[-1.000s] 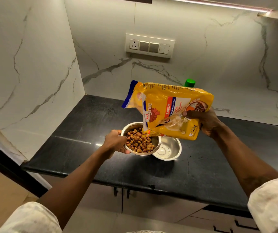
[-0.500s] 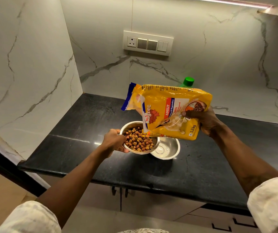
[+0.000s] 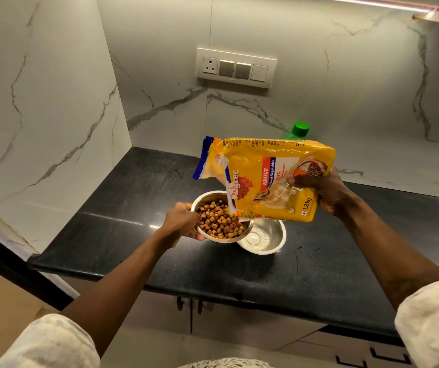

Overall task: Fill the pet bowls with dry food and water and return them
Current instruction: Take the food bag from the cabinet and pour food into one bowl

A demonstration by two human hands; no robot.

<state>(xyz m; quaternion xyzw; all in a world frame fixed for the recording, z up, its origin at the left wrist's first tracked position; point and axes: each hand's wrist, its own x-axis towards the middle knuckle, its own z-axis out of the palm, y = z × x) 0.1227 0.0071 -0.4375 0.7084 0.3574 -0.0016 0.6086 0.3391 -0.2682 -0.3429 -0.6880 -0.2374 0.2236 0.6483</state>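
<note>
While the left hand (image 3: 184, 221) grips the near rim of the food bowl (image 3: 211, 239), seemingly held just clear of the desk (image 3: 133, 235), the right hand (image 3: 324, 192) clutches the bottom end of the yellow food bag (image 3: 274, 179). The bag lies almost level, its long axis running left to right and its mouth end over the bowl. Kibble (image 3: 218, 221) already heaps the bowl, so I'd say the right hand must tip the mouth upward next. The empty second bowl (image 3: 263, 239) sits on the desk just right, under the bag.
</note>
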